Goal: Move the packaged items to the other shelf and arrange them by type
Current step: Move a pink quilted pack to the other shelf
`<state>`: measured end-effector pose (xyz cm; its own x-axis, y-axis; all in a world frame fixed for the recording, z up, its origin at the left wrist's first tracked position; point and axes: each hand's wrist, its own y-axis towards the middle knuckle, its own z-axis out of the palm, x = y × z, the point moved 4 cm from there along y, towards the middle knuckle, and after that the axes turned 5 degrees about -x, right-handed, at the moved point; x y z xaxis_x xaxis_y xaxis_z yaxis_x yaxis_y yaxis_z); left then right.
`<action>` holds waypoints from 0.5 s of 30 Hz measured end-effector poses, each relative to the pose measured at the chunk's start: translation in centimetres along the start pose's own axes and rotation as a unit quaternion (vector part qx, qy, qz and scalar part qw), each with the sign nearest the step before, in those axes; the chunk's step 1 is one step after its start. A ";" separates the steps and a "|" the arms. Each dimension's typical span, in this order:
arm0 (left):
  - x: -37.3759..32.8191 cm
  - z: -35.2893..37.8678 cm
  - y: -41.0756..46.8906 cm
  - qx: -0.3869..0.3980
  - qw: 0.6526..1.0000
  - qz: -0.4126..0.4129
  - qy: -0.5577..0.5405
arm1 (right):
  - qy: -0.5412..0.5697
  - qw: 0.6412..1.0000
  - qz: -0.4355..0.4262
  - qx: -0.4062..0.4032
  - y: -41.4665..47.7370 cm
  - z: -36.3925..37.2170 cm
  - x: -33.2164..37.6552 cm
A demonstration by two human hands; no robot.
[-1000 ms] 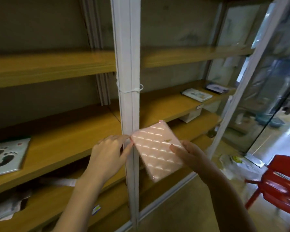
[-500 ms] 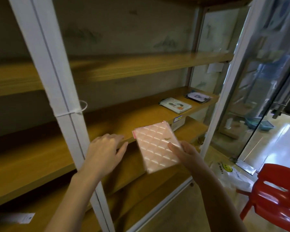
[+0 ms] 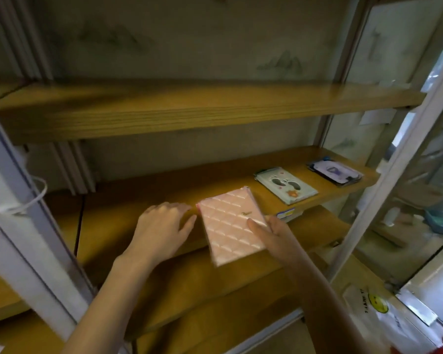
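Pink pack, pinched at its right edge by R hand w/ thumb on top, over front lip of shelf, left of footprint pack; L hand relaxed, empty, just beside; prob. light, flat, slick wrap, so grip edges.

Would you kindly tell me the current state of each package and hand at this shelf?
pink quilted package: tilted, held over the front edge of the middle shelf.
right hand: grips the pink quilted package, thumb on top.
left hand: open, fingers relaxed, beside that package's left edge.
footprint package: lying flat on the middle shelf.
purple package: lying flat, further right on the same shelf.
cable tie: looped round the white post.
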<state>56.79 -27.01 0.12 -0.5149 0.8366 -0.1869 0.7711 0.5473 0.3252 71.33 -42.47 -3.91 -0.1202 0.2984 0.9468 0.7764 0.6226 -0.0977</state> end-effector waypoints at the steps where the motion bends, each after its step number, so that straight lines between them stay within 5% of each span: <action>1: 0.1 0.1 0.4 0.000 1.000 -0.009 0.003 | 0.008 1.000 0.004 0.007 0.9 0.2 0.0; 15: -0.3 1.0 2.7 -0.033 0.985 -0.147 0.082 | -0.090 0.989 -0.019 0.112 11.5 4.9 0.3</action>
<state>59.33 -25.74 0.15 -0.7708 0.6233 -0.1314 0.5554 0.7586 0.3406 77.20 -31.66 -6.23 -0.2707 0.3825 0.8834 0.6145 0.7750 -0.1473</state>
